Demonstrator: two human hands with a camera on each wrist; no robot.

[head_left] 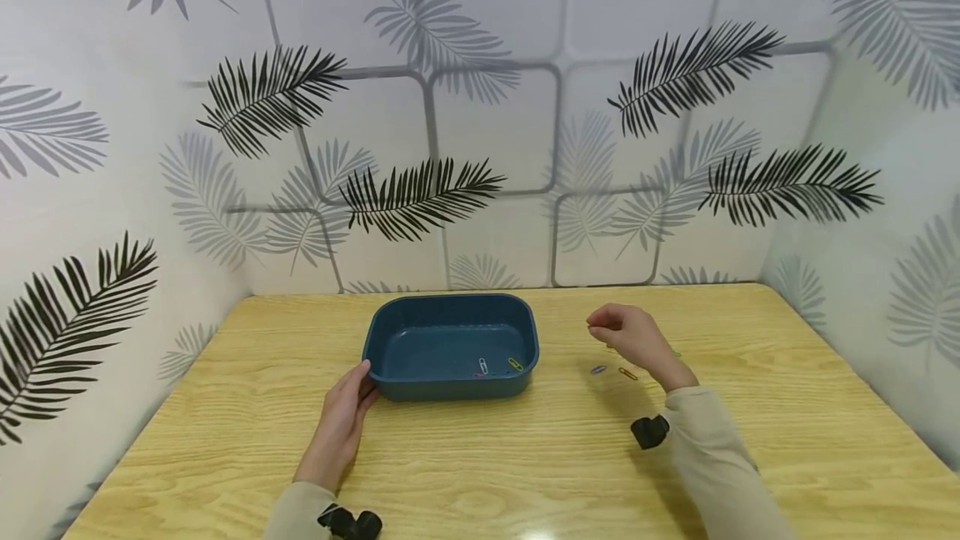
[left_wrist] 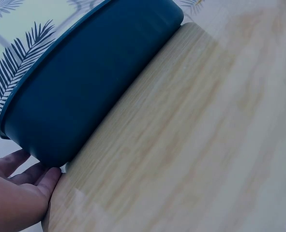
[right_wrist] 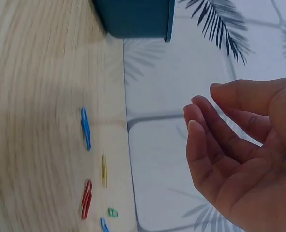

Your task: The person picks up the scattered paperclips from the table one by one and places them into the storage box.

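Observation:
A dark blue plastic basin [head_left: 450,390] stands on the table. My left hand [head_left: 345,419] holds its near left corner, thumb at the rim and fingers low against the side wall [left_wrist: 84,87]. Inside, toward the near right, lie a white paper clip [head_left: 483,367], a yellow paper clip [head_left: 515,364] and smaller coloured ones. To the right of the basin my right hand [head_left: 633,336] hovers over the table, fingers loosely bent, with nothing visible between them. Around and below it lie a blue paper clip [right_wrist: 85,129], a red-orange one [head_left: 627,374], a yellow one [right_wrist: 104,171] and a green one [right_wrist: 112,212].
The wood-grain table [head_left: 487,465] reaches back to a wall [head_left: 487,132] with leaf-patterned covering. Similar walls close in on the left and right. A black camera sits on each wrist, over beige sleeves [head_left: 720,457].

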